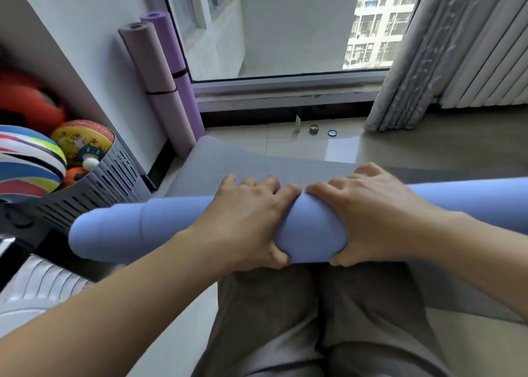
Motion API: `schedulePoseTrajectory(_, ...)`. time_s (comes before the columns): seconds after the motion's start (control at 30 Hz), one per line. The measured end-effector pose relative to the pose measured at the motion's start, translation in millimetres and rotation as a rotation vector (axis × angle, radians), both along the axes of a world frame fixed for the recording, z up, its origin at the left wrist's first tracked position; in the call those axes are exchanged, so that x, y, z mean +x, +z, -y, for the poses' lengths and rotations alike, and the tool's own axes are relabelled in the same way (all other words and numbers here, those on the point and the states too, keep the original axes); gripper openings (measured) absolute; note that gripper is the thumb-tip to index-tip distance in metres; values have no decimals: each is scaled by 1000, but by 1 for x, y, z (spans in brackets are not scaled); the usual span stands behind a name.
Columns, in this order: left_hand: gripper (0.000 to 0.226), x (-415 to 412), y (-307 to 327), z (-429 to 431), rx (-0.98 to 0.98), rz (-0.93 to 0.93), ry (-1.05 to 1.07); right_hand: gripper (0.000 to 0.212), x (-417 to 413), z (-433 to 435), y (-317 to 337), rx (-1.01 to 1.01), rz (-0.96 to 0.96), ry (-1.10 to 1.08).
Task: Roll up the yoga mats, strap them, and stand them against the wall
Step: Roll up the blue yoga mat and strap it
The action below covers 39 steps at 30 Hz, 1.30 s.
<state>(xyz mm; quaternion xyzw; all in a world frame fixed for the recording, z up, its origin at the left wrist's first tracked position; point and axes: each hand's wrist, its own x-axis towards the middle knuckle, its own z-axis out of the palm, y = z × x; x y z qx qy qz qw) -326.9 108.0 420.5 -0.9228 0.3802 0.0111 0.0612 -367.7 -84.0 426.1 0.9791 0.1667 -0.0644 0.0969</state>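
Grey slotted basket at left, colourful balls inside — grey curtain right of window.

Beige tiled floor before my knees. On it: a half-rolled blue foam yoga mat; a pale pink rolled mat and a purple rolled mat, upright at the wall; two small round objects.

yoga mats 3: blue mat, pink mat, purple mat (two at 11 o'clock) | hands 2: left hand, right hand | basket 1, 9 o'clock | small floor items 3, 1 o'clock
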Motion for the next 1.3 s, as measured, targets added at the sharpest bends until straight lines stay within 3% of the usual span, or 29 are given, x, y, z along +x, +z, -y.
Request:
schedulePoseTrajectory(0.1,80,-9,-16,-1,31,-168,-8,87,-12,-4,-19,56,-160,-8)
schedulePoseTrajectory(0.23,79,9,-7,3,36,-352,28,114,-10,9,-21,184,-250,-96)
schedulePoseTrajectory(0.37,75,62,7,20,163,-727,150,101,-9,12,-21,124,-77,-77)
schedulePoseTrajectory(0.47,65,86,12,29,178,-909,223,102,8,10,-27,94,-138,-107)
schedulePoseTrajectory(0.53,73,88,18,32,87,-807,209,104,32,16,-25,151,-266,-161)
schedulePoseTrajectory(0.63,65,64,14,31,-27,-474,66,101,67,28,-19,298,-513,-235)
schedulePoseTrajectory(0.67,66,51,6,30,-1,-366,16,99,76,32,-18,325,-565,-251)
schedulePoseTrajectory(0.8,106,17,-31,35,209,-94,68,100,89,32,-15,297,-627,-294)
schedulePoseTrajectory(0.93,108,24,-46,42,167,2,119,130,58,28,-36,30,-282,-257)
schedulePoseTrajectory(1.03,102,30,-44,42,112,23,115,117,39,28,-51,54,-32,-182)
schedulePoseTrajectory(1.17,98,51,-7,49,11,170,85,102,58,44,-15,63,237,-136)
schedulePoseTrajectory(1.3,100,56,33,45,-42,269,85,103,63,41,34,8,259,-137)
